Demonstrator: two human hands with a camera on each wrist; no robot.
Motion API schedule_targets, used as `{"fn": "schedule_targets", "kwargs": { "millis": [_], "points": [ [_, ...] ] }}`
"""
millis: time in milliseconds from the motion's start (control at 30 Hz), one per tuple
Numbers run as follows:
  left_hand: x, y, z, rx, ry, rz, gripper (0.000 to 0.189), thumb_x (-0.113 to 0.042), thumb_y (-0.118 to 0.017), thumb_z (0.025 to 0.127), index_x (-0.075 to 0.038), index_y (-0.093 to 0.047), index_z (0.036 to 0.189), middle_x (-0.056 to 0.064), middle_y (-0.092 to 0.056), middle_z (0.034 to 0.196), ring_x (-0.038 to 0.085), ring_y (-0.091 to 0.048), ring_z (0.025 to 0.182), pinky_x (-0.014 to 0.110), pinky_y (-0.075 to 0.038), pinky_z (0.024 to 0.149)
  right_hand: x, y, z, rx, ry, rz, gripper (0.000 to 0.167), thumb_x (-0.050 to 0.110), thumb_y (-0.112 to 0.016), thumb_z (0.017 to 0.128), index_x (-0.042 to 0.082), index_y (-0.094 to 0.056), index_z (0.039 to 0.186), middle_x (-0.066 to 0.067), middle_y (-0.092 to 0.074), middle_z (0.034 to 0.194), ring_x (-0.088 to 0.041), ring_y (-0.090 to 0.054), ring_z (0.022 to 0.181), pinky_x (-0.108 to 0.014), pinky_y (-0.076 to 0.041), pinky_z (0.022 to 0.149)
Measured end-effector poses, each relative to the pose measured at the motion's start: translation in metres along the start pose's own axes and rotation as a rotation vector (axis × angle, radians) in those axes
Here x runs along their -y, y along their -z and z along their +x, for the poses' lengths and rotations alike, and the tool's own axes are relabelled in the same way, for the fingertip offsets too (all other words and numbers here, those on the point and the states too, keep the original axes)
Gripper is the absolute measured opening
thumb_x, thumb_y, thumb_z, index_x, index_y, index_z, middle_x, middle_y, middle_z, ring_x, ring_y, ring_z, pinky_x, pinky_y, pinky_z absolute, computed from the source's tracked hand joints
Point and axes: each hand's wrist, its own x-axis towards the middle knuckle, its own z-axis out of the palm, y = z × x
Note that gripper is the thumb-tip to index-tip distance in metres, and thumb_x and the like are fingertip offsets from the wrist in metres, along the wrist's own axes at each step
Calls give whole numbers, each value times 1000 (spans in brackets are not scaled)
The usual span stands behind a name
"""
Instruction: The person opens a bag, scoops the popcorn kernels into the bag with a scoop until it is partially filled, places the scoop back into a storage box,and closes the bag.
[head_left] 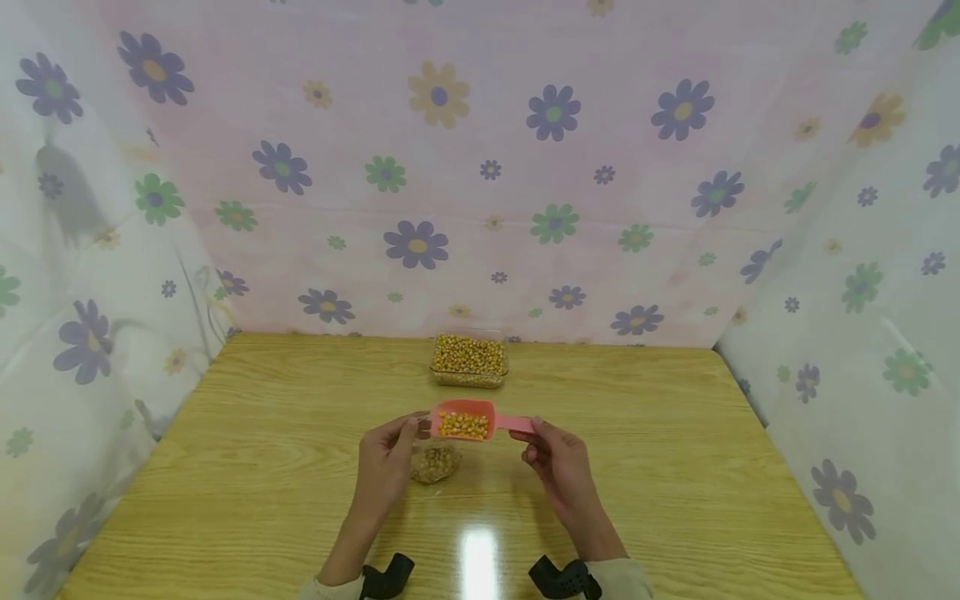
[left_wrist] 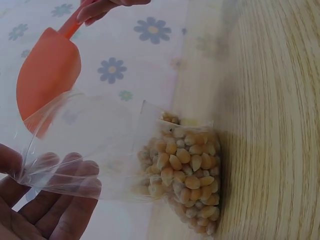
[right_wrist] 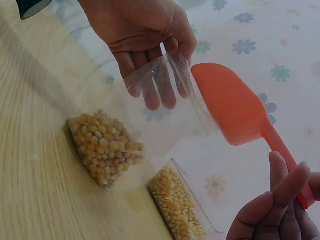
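My right hand (head_left: 558, 467) holds a pink scoop (right_wrist: 232, 107) by its handle, and corn kernels (head_left: 465, 425) lie in the scoop's bowl. My left hand (head_left: 386, 458) pinches the upper edge of a clear plastic bag (left_wrist: 100, 150) between thumb and fingers. The bag's lower part, full of corn kernels (left_wrist: 187, 170), rests on the table. In both wrist views the scoop's tip is right at the bag's mouth. The remaining left fingers show through the film, fairly straight.
Behind the scoop, a clear rectangular container (head_left: 468, 379) of corn kernels stands near the table's back edge. The wooden table (head_left: 675, 467) is bordered by a flowered cloth (head_left: 495, 167) at the back and sides.
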Motion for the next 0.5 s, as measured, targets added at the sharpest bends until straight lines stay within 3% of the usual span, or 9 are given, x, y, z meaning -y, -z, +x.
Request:
{"fn": "schedule_targets", "kwargs": {
  "millis": [267, 500],
  "points": [
    [-4, 2, 1, 26, 1, -9, 32, -15, -49, 109, 3, -74, 118, 21, -75, 107, 30, -72, 95, 29, -59, 78, 8, 0, -6, -49, 89, -132, 29, 21, -60, 104, -3, -75, 107, 1, -78, 84, -6, -57, 61, -21, -52, 65],
    [-4, 2, 2, 26, -10, -10, 32, -15, -51, 108, 4, -73, 119, 19, -75, 107, 31, -73, 95, 33, -59, 79, 15, -3, -8, -63, 128, -206, 32, 20, -61, 104, -8, -72, 114, 0, -78, 84, -9, -57, 61, -24, -53, 67]
  ]
}}
